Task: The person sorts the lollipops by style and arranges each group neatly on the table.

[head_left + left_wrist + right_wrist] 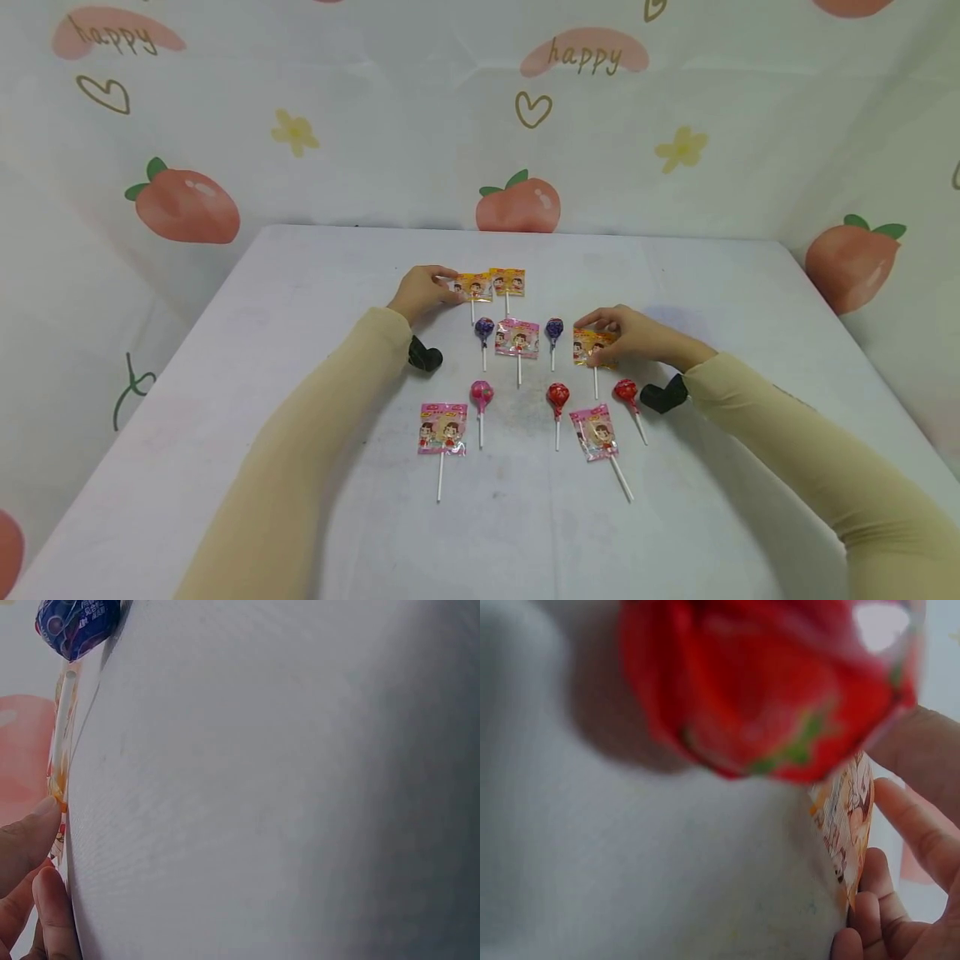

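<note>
At the back of the table my left hand (426,292) pinches the left edge of an orange-wrapped flat lollipop (474,287). Against that wrapper's right side lies a second orange packet lollipop (508,282). My right hand (633,335) holds another orange-wrapped lollipop (586,345) between thumb and fingers, its stick toward me. In the left wrist view the thumb (31,844) meets the wrapper's edge, near a blue ball lollipop (79,626). A red ball lollipop (765,682) fills the top of the right wrist view, with the orange wrapper (847,825) against the right fingers.
Between the hands lie a pink packet lollipop (517,339) and two blue ball lollipops, one (554,328) to its right. Nearer are pink packets (442,429) (596,433), a pink ball lollipop (482,393) and red ones (558,395) (626,390). Black wrist devices (425,356) (664,395) hang under the wrists.
</note>
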{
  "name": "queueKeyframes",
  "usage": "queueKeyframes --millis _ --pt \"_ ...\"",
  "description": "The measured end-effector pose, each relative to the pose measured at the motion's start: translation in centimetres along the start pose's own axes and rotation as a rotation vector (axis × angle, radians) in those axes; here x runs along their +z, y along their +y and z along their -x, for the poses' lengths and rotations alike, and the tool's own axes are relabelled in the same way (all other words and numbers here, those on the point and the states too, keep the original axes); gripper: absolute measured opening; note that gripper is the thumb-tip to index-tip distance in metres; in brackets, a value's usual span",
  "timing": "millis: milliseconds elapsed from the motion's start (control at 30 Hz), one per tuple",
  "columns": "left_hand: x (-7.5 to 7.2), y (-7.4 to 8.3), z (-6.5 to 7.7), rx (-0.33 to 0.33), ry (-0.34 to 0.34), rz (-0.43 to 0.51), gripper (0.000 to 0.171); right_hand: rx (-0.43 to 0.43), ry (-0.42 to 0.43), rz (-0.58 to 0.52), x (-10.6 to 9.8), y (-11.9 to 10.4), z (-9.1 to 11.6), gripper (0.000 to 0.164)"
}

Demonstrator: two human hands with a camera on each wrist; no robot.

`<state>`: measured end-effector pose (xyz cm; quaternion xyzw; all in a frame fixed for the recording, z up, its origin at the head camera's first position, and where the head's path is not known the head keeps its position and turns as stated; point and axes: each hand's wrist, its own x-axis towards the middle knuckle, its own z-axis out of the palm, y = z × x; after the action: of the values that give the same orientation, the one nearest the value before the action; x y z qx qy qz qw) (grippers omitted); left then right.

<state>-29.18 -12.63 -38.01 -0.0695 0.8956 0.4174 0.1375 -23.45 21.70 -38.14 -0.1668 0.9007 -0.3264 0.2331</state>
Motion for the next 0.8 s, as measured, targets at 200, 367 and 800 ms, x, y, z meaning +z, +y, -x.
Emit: queueKeyframes --millis 200,367,800 --pt "-0.07 -0.06 0.02 0.003 -0.003 -0.007 0.051 0.011 -0.018 -0.016 -0.03 -0.42 0.06 0.056" --pt "-0.01 -0.01 0.02 -0.003 -0.005 -0.007 0.051 0.019 -0.021 -0.030 -0.06 -0.53 0.20 0.056" --pt "-0.06 -0.04 -0.08 -0.008 -0.006 0.005 0.051 0.038 -0.030 0.022 -0.48 -0.74 0.68 0.063"
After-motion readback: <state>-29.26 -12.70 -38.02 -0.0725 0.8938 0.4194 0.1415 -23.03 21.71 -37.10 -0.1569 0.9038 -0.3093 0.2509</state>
